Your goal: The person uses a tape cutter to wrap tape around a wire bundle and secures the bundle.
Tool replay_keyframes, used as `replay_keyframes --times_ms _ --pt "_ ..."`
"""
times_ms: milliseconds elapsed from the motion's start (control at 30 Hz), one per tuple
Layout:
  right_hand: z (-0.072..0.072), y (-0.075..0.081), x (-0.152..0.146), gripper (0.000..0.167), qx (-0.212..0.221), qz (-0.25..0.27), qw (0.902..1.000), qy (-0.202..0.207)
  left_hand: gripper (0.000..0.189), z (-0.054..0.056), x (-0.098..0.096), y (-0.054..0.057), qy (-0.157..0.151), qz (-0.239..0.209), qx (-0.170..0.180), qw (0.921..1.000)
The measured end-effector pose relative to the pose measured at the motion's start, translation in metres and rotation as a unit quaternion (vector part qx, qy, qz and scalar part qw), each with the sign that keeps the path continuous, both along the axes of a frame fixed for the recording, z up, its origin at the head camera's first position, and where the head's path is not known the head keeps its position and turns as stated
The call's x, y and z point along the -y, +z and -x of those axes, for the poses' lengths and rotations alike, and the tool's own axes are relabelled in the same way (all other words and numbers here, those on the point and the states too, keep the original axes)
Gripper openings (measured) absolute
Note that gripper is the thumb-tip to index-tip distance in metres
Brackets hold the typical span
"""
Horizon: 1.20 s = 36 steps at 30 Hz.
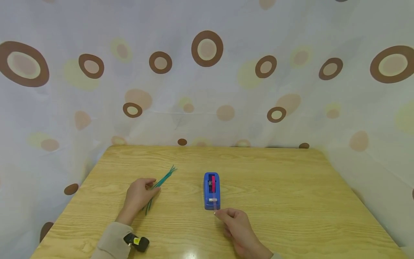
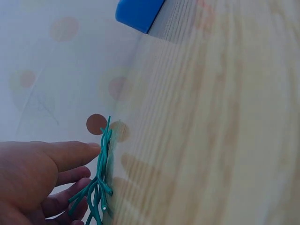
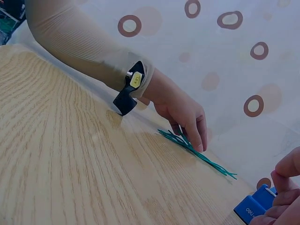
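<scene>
A thin bundle of green wire-like strands (image 1: 164,180) lies slanted on the table, its ends splayed. My left hand (image 1: 139,194) is over it, thumb on one side and fingers on the other, with a gap between them. In the left wrist view the thumb (image 2: 77,154) comes right up to the strands (image 2: 101,176). A blue tape dispenser (image 1: 207,204) with a pink roll (image 1: 213,183) stands right of the bundle. Between thumb and index finger, my right hand (image 1: 237,228) pinches the end of the clear tape (image 1: 215,205), stretched from the dispenser's front.
The wood-grain table (image 1: 281,180) reaches back to a white curtain (image 1: 239,21) printed with brown rings, which also runs along both sides. A black wrist device (image 1: 137,241) is strapped over the left sleeve (image 1: 113,241).
</scene>
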State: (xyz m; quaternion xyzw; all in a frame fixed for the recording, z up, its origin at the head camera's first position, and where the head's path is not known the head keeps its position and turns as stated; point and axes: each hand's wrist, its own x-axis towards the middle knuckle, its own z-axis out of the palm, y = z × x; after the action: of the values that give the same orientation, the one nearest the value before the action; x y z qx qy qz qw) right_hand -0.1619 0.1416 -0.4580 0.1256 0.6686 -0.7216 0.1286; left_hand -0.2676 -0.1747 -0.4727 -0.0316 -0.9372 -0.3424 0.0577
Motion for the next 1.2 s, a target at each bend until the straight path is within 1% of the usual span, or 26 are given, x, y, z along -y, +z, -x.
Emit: replay_keyframes --times_ms 200,467,700,967,1200 --pt "-0.0011 -0.0006 -0.0009 0.031 -0.004 0.004 1.0000 0.001 0.040 -0.0016 0.0003 -0.0018 0.001 -0.003 0.003 1.0000" --pt "-0.0019 0.0021 -0.0012 0.031 -0.011 0.004 0.9999 0.001 0.038 0.0015 0.0024 -0.0082 0.008 0.004 -0.001 1.0000" --pt "-0.0016 0.0015 -0.0008 0.030 -0.009 0.004 0.9999 -0.002 0.032 -0.0002 0.0020 -0.0072 0.018 0.002 -0.002 0.9998" --pt "-0.0011 0.0010 -0.0010 0.026 -0.014 0.007 0.9999 0.000 0.025 0.0013 0.0002 -0.0075 0.037 -0.005 -0.002 0.9993" --pt "-0.0014 0.0000 -0.0009 0.027 -0.007 0.003 1.0000 0.001 0.020 0.0004 -0.0038 -0.0026 0.048 0.001 0.016 0.9987"
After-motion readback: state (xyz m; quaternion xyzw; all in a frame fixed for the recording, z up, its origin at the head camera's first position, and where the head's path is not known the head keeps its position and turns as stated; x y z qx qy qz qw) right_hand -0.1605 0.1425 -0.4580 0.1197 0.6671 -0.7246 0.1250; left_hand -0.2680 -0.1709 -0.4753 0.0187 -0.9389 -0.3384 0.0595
